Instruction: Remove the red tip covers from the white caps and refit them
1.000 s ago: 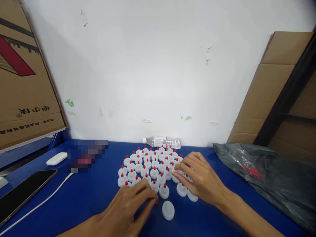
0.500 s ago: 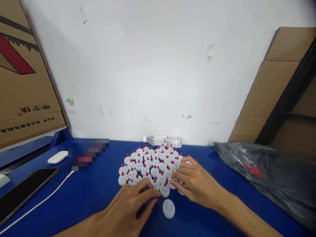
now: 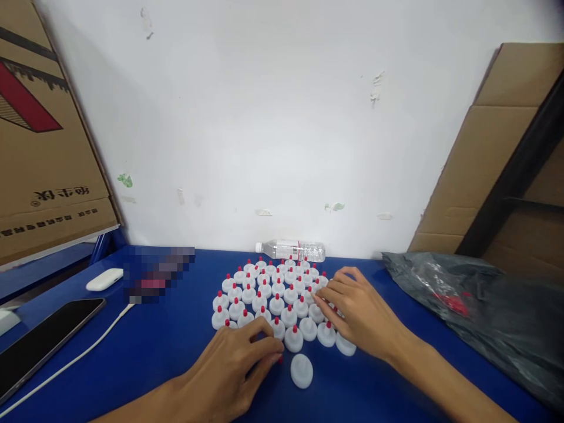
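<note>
Both hands (image 3: pixel 238 358) (image 3: pixel 359 308) flank the frontmost white cap (image 3: pixel 302 371).

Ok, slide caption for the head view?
Left hand pinching red cap, right hand over white lids, many red-tipped, on blue table.

Room over blue tabletop (image 3: pixel 176 329) left of white caps (image 3: pixel 278 288), bottle (image 3: pixel 288 250) blocking behind, bag (image 3: pixel 497 335) rightward

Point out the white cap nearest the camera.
The frontmost white cap, to the right of the left hand. It lies in front of all the other caps, without the red tip most of them show.
</note>
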Demonstrator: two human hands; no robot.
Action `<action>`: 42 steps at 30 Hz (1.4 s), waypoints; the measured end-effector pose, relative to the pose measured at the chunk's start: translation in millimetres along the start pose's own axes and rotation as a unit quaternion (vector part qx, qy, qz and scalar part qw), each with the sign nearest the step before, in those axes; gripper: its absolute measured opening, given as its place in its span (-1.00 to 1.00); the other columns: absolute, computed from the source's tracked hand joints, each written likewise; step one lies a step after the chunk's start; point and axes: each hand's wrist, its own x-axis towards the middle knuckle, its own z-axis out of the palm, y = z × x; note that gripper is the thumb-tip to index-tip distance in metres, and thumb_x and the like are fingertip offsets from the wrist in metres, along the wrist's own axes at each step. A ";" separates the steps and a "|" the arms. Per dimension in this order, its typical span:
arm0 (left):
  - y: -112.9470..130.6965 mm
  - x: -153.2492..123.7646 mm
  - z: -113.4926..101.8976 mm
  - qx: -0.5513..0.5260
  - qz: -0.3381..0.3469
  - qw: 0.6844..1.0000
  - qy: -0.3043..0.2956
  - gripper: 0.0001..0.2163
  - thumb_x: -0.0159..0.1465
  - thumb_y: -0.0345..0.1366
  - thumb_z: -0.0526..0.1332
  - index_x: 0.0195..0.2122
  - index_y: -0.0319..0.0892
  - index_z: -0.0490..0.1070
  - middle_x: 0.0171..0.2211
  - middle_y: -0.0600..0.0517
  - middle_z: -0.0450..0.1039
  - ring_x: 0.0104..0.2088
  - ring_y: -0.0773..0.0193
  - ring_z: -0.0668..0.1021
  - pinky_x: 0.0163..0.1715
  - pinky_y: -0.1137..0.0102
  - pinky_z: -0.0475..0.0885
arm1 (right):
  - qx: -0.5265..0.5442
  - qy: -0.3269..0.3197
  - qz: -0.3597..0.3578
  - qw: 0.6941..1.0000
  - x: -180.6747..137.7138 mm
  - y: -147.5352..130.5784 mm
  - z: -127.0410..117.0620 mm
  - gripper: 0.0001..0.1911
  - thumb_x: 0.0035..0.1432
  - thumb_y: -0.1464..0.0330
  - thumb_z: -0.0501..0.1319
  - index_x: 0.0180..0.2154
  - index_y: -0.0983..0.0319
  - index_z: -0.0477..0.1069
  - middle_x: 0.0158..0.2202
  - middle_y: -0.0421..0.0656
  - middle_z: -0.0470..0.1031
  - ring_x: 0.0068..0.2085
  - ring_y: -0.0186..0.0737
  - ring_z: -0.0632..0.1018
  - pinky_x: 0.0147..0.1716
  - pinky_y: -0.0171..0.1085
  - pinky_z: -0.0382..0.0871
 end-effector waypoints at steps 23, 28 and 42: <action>7.3 2.4 -4.7 0.018 -0.039 0.996 -0.079 -0.70 0.41 -0.44 0.10 0.08 0.06 0.37 -0.08 0.08 0.50 -0.15 0.19 0.60 -0.24 0.34 0.44 | 0.022 -0.061 0.006 0.998 -3.4 3.6 7.6 -0.82 0.39 0.47 0.16 -0.15 0.19 0.53 -0.40 -0.20 0.56 -0.30 -0.17 0.49 0.01 -0.06 0.21; 6.2 1.0 -4.1 0.028 -0.037 0.996 -0.079 -0.72 0.41 -0.43 0.10 0.07 0.03 0.38 -0.06 0.06 0.50 -0.13 0.17 0.61 -0.21 0.31 0.47 | -0.019 -0.039 -0.015 0.999 -5.2 3.9 8.6 -0.78 0.42 0.46 0.10 0.01 0.23 0.45 -0.36 -0.16 0.55 -0.25 -0.13 0.50 0.00 -0.03 0.24; 8.8 -7.2 -3.2 0.036 0.012 0.996 0.083 -0.69 0.41 -0.36 0.09 0.16 0.02 0.31 -0.03 0.01 0.48 -0.15 0.21 0.62 -0.22 0.31 0.54 | 0.022 0.151 -0.149 0.977 3.6 -30.1 -17.9 -0.74 0.36 0.57 0.09 -0.02 0.28 0.47 -0.34 -0.20 0.57 -0.37 -0.30 0.47 -0.06 -0.13 0.34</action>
